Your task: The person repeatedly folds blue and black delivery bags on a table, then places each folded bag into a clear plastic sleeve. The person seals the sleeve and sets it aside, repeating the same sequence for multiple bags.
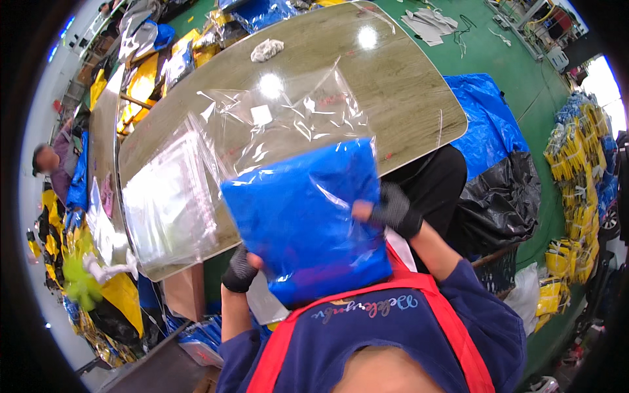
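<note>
On the surface point(409, 88), clear bags point(167, 203) lie stacked at left, and a white wad point(266, 50) sits toward the far edge. Clear film point(295, 114) lies directly beyond the blue pack point(308, 216). The pack — glossy, soft-sided — is over the near edge, hiding part of it. Left grip point(240, 270): pinching its lower left side. Right grip point(395, 211): pinching its right side, thumb on top.

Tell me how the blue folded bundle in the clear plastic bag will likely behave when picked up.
The blue folded bundle is probably soft and pliable: its surface looks creased and its edges rounded. The clear plastic bag is likely slippery, judging by its glossy highlights. Rolling seems unlikely, given the bundle's broad, flat shape.
</note>
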`<action>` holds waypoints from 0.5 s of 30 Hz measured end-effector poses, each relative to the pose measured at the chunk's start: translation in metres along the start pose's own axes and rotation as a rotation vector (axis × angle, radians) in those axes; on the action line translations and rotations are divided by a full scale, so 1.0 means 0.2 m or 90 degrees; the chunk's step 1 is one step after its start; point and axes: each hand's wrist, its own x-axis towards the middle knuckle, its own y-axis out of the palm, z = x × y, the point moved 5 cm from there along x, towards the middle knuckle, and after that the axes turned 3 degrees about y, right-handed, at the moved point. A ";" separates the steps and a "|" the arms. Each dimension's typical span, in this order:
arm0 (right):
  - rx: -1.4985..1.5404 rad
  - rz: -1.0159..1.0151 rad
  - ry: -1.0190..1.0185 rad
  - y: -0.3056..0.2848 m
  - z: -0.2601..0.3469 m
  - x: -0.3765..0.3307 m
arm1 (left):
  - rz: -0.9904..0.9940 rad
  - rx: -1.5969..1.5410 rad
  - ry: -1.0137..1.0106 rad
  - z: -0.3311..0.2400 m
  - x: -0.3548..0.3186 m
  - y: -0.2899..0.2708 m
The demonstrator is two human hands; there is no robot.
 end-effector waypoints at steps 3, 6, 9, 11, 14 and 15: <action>-0.127 0.076 -0.109 0.09 -0.08 -0.07 | -0.064 -0.149 0.148 -0.21 0.14 -0.01; 0.186 0.094 -0.099 0.01 0.04 0.00 | -0.182 0.067 0.043 -0.09 0.20 0.07; 0.183 -0.122 -0.061 -0.10 0.06 0.11 | -0.146 0.070 0.063 0.12 0.12 0.08; -0.019 -0.072 -0.072 -0.01 -0.14 0.04 | -0.154 -0.031 0.082 0.16 0.00 0.08; -0.108 -0.035 0.018 0.04 -0.18 -0.10 | -0.120 0.173 0.005 0.22 -0.05 -0.10; -0.168 0.019 0.012 0.04 -0.16 -0.10 | -0.127 0.107 0.020 0.15 0.01 -0.11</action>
